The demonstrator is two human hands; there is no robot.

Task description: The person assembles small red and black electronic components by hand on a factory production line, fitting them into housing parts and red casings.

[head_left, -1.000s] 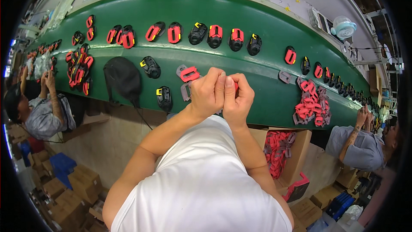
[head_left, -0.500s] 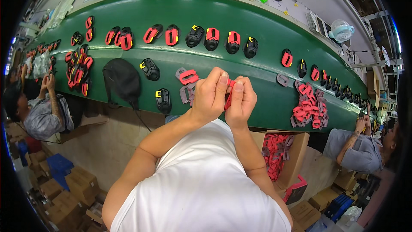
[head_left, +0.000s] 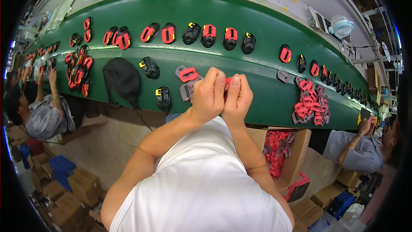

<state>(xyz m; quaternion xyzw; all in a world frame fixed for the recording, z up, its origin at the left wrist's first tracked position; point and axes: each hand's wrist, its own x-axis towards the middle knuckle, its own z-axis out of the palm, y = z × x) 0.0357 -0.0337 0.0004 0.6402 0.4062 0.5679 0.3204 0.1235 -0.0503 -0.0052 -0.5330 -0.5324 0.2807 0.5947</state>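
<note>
Red plastic part (head_left: pixel 228 80) sits pinched between the left hand (head_left: pixel 209 96) and right hand (head_left: pixel 237 99), above the green conveyor belt (head_left: pixel 266 30). Just left lie grey-and-red frames (head_left: pixel 187 81); a red parts heap (head_left: pixel 310 105) lies right, a black pouch (head_left: pixel 122 77) farther left.

Mostly hidden between the left hand (head_left: pixel 209 96) and right hand (head_left: pixel 237 99) — a small red part (head_left: pixel 227 80), only a sliver showing, shape impossible to tell. Far along the green conveyor belt (head_left: pixel 257 30), red and black pieces (head_left: pixel 343 87) too small to make out.
</note>
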